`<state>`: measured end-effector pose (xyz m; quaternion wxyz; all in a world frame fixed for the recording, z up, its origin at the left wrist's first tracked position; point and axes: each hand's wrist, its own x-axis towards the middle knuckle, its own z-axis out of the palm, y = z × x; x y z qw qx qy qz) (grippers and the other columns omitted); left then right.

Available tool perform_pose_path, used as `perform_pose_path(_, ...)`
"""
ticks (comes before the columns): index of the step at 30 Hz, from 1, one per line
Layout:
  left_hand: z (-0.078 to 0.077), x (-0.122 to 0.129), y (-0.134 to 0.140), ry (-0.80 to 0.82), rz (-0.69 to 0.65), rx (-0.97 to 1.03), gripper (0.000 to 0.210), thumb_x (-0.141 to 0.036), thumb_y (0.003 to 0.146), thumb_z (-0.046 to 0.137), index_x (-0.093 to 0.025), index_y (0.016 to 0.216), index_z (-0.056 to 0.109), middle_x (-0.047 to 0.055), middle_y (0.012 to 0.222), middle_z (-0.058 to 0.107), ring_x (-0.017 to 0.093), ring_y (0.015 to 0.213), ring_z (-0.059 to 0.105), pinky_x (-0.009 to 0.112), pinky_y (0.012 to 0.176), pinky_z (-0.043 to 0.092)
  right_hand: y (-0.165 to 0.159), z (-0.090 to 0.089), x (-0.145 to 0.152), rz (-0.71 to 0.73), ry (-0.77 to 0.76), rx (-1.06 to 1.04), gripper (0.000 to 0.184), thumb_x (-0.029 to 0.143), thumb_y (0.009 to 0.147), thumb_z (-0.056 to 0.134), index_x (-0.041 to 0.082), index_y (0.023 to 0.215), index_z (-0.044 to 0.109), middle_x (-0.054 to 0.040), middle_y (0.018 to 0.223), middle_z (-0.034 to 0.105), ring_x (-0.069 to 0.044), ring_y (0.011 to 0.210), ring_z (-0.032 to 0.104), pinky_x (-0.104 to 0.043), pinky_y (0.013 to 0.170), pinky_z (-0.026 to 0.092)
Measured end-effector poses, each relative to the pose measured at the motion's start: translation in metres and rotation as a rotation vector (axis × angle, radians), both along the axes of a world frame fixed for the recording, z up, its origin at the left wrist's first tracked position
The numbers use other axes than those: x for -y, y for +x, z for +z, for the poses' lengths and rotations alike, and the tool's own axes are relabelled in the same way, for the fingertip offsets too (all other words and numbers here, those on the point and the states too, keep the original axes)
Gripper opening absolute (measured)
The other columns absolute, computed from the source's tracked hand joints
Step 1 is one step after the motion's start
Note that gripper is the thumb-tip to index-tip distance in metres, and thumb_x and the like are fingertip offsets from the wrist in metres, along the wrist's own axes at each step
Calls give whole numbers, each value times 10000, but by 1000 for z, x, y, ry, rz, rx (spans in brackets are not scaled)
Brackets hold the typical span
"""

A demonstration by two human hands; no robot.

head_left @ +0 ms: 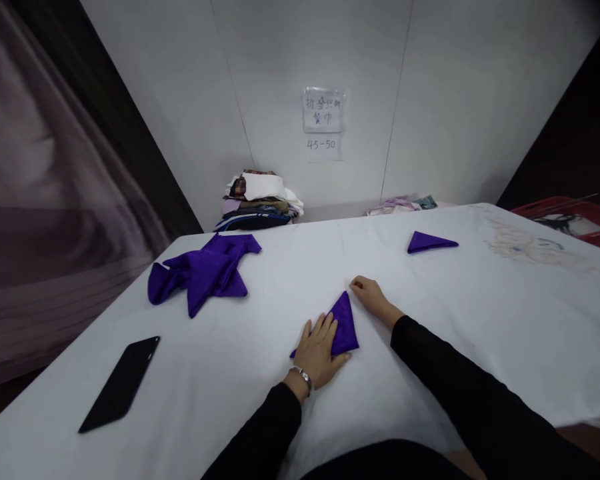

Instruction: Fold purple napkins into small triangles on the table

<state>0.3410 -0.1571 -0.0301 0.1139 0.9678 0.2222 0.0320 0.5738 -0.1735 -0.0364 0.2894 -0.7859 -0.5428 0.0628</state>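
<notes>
A purple cloth napkin (347, 325), folded into a triangle, lies on the white-covered table in front of me. My left hand (317, 353) rests flat on its left part, fingers spread, hiding some of the cloth. Just right of the napkin's top corner is my right hand (369, 295), its fingers curled together with a small gap to the cloth; nothing shows in them. Farther right lies another folded purple napkin (430, 243). A loose heap of unfolded purple napkins (207, 270) sits at the table's left side.
A black phone-like slab (120, 385) lies at the table's left front. Beyond the far edge are a stack of folded clothes (260, 203) and more cloth (397, 205). A red basket (580, 220) stands at the right. Paper signs (323, 110) hang on the wall.
</notes>
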Motion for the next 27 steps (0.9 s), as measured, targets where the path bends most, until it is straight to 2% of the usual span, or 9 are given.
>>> perform_pose_path(3,-3,-1,-1,11,5,5,696,-539,807,385,-177,1381,235,58,1475,197,244,1352,117,478,1097,109,6,-5,19,91,88,16,467,88,727,361,189,1154,521,-59,1164,578,-166,1046,521,-319,867,416)
perform_pose_path(5,-3,-1,-1,14,6,7,654,-491,823,374,-180,1382,235,51,1476,199,236,1353,114,472,1099,101,5,-8,28,288,146,41,608,42,654,369,197,1233,473,-56,1315,466,-175,1217,389,-368,979,341)
perform_pose_path(7,-1,-1,-1,8,9,3,598,-433,844,350,-188,1380,244,44,1471,216,228,1352,121,472,1099,104,1,-10,32,491,176,63,666,25,617,372,196,1253,466,-59,1363,414,-192,1288,291,-415,1023,287)
perform_pose_path(9,2,-2,-1,-12,20,3,543,-382,861,324,-196,1369,276,40,1461,244,220,1348,145,474,1096,114,-2,-10,32,575,151,75,660,30,617,380,191,1250,475,-69,1355,426,-209,1297,276,-441,1024,279)
perform_pose_path(15,8,-17,-1,-308,47,131,490,-387,895,229,-209,1335,351,26,1407,362,189,1329,219,425,1092,155,-9,0,27,546,87,35,446,187,744,466,217,1185,527,-66,1234,546,-231,1238,375,-445,1009,285)
perform_pose_path(20,25,-54,-9,-783,189,297,578,-487,882,191,-135,1065,611,64,1061,664,205,995,588,318,884,432,-18,11,24,418,64,-229,192,277,777,517,204,920,623,-48,1050,626,-207,1071,514,-342,892,398)
perform_pose_path(22,33,-70,-11,-771,294,268,600,-520,872,203,-133,929,657,53,894,707,193,829,634,286,756,473,-23,14,23,340,-22,-318,174,305,791,508,191,874,610,-30,903,654,-181,879,591,-289,743,451)
perform_pose_path(24,36,-81,-10,-624,393,200,575,-541,859,245,-153,820,667,40,794,707,180,730,632,267,663,465,-28,16,22,292,-86,-344,182,316,804,490,185,875,594,-3,757,644,-153,698,596,-253,614,439)
perform_pose_path(27,32,-88,-5,-414,502,129,496,-552,823,355,-175,677,641,47,696,676,190,687,610,277,616,426,-36,18,24,197,-141,-256,193,330,777,537,199,910,586,0,747,634,-150,656,570,-243,573,384)
